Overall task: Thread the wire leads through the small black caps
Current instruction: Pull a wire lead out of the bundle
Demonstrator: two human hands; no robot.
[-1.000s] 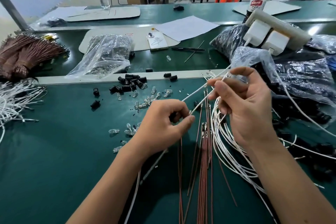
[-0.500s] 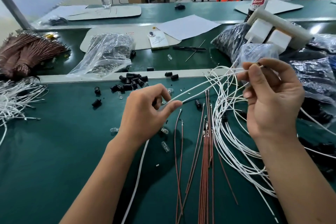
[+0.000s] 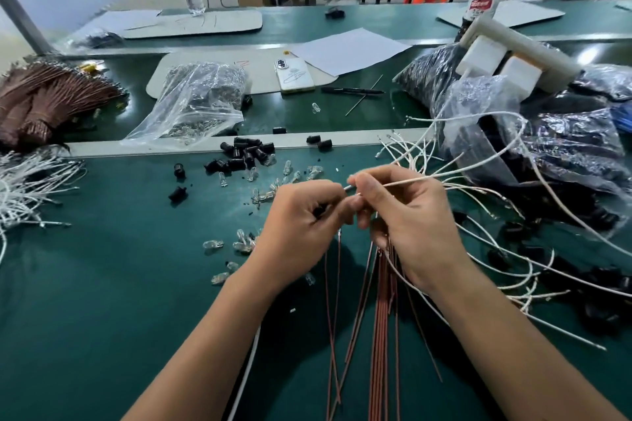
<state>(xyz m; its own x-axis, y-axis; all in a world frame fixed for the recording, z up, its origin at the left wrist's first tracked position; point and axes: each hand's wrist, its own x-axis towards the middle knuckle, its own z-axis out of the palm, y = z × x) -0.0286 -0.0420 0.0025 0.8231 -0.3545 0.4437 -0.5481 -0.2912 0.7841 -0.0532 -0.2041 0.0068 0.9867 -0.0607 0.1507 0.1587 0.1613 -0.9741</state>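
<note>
My left hand (image 3: 301,219) is closed around a small black cap (image 3: 319,212), only partly visible between the fingers. My right hand (image 3: 410,219) pinches a white wire lead (image 3: 407,182) whose tip points at the left fingertips. The two hands touch over the green mat (image 3: 102,284). A second white wire (image 3: 248,366) trails down under my left forearm. Red-brown wires (image 3: 383,335) lie in a bundle below the hands. Loose white leads (image 3: 506,263) spread to the right. A pile of black caps (image 3: 244,154) sits beyond the hands.
Small clear bulbs (image 3: 239,243) are scattered left of my left hand. A clear bag (image 3: 195,102), a phone (image 3: 294,75) and a pen (image 3: 352,90) lie behind the divider. Plastic bags of dark parts (image 3: 564,147) fill the right. White wires (image 3: 27,184) and brown bundles (image 3: 44,102) sit at left.
My right hand has come back left and down from its raised position, bringing the white lead's tip to my left fingertips. My left hand shifted right and lower; the hands now meet.
</note>
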